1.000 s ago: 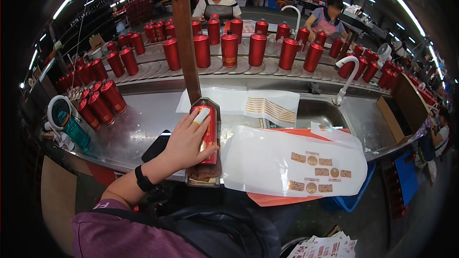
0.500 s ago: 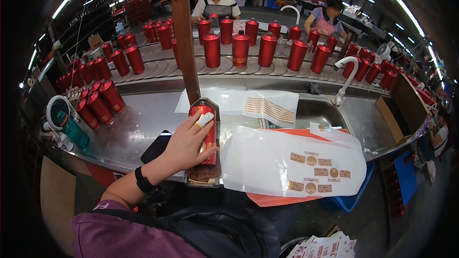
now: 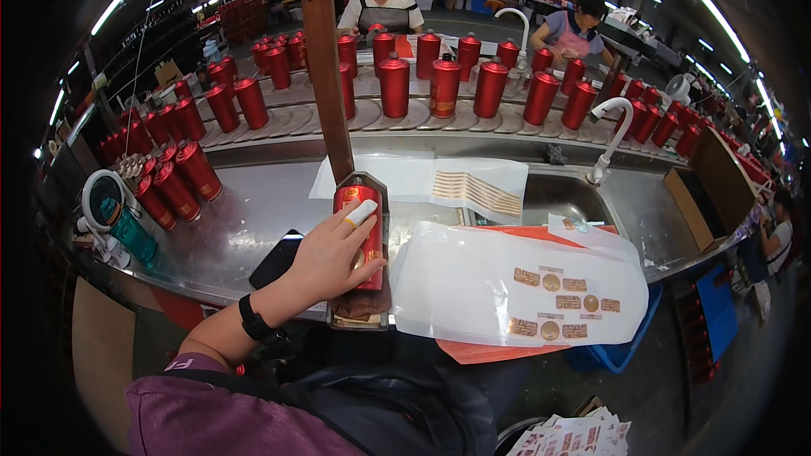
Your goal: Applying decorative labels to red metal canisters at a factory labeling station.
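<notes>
Plainly, my left hand [image 3: 325, 262] has hold of a red bottle [image 3: 348, 194], palm down, the fingers laid together across its side and the thumb stretched apart toward its lower end. That wide span probably keeps the round body from rolling. A white and yellow wrap [image 3: 361, 212] covers one finger, perhaps as padding. My right hand is out of view, so I cannot tell what its fingers do.

The bottle lies on its side in a narrow trough [image 3: 384, 194], neck pointing away from me; the raised walls seem meant to cradle it. Brown cloth [image 3: 363, 304] sits at the near end, likely cushioning the base. A wrist strap [image 3: 251, 317] circles my forearm, and just left of the trough a dark phone [image 3: 274, 260] rests on the metal tabletop [image 3: 232, 211].

To the right, a white sheet with gold and brown decals [image 3: 456, 287] lies on orange sheeting [image 3: 490, 355], flat and within easy reach. Beyond it, a gold-striped sheet [image 3: 479, 192] partly covers the sink [image 3: 553, 186], under a white faucet [image 3: 623, 110].

At left, more red bottles [image 3: 198, 171] stand grouped near a teal drinking bottle [image 3: 135, 232], out of my forearm's way. Farther off, a conveyor [image 3: 405, 125] carries upright red bottles, spaced apart, perhaps so each can be lifted singly. Two co-workers sit beyond.
</notes>
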`<state>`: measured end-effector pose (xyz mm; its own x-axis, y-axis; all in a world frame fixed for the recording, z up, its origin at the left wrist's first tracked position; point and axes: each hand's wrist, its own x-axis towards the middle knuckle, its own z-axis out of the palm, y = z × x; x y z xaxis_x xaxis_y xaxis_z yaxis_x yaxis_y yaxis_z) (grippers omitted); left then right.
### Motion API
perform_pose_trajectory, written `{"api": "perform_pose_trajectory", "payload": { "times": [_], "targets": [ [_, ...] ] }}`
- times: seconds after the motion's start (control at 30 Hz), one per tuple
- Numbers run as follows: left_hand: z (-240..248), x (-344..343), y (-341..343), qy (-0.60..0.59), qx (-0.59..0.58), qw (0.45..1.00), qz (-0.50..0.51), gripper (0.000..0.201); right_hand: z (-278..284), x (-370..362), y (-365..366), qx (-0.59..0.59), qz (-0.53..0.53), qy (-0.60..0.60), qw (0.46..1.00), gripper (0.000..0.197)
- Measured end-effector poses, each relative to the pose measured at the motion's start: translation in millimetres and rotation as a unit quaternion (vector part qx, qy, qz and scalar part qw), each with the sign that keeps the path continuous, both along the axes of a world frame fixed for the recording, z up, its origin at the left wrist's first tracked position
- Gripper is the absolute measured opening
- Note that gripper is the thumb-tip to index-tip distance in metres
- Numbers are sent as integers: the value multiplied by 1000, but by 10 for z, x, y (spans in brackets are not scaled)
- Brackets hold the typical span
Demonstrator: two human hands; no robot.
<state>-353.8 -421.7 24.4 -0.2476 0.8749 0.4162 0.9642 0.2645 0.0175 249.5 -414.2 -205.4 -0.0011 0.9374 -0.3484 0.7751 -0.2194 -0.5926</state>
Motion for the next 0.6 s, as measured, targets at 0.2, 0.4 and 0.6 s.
{"api": "perform_pose_trajectory", "payload": {
  "times": [0.2,0.4,0.6],
  "targets": [
    [-5,4,-13,-3,13,1000,-11,58,-157,105,1,6,7,8,1000,24],
    [-16,9,-14,-4,16,1000,-14,54,-378,237,-4,8,13,16,1000,23],
    [-29,13,-19,2,21,999,-24,52,-468,266,-23,12,5,24,1000,21]
  ]
}}
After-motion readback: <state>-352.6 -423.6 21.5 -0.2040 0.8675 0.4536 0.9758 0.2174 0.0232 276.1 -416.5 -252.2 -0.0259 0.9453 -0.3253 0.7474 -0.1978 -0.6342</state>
